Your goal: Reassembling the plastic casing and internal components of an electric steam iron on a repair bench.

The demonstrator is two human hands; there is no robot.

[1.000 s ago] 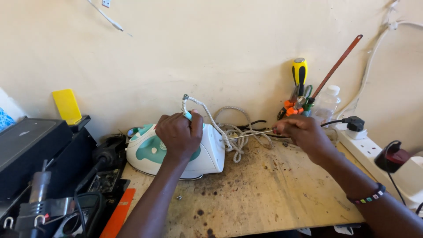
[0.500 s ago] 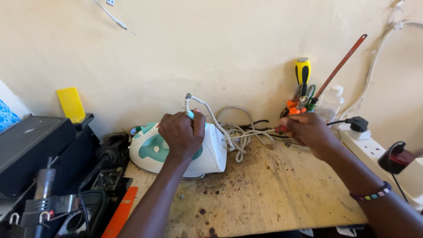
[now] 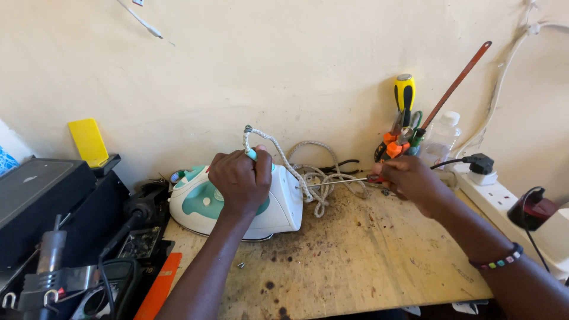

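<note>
A white and teal clothes iron [image 3: 278, 204] lies on a stained wooden bench [image 3: 355, 261] with its back end turned to the right. My left hand [image 3: 240, 181] is closed over its handle. A braided white cord [image 3: 308, 172] loops out of the iron's rear and piles up beside it. My right hand [image 3: 409, 181] grips a red-handled screwdriver [image 3: 338, 182], whose thin shaft points left and reaches the iron's back end among the cord loops.
A cup of tools [image 3: 403, 133] with a yellow-handled screwdriver stands against the wall, next to a clear plastic bottle [image 3: 441, 139]. A white power strip [image 3: 504, 198] with a black plug lies at the right. Black equipment [image 3: 53, 207], a soldering tool and an orange strip crowd the left.
My right hand has drawn slightly away from the tool cup with a screwdriver, whose tip now reaches the iron's back end. The left hand stays on the handle.
</note>
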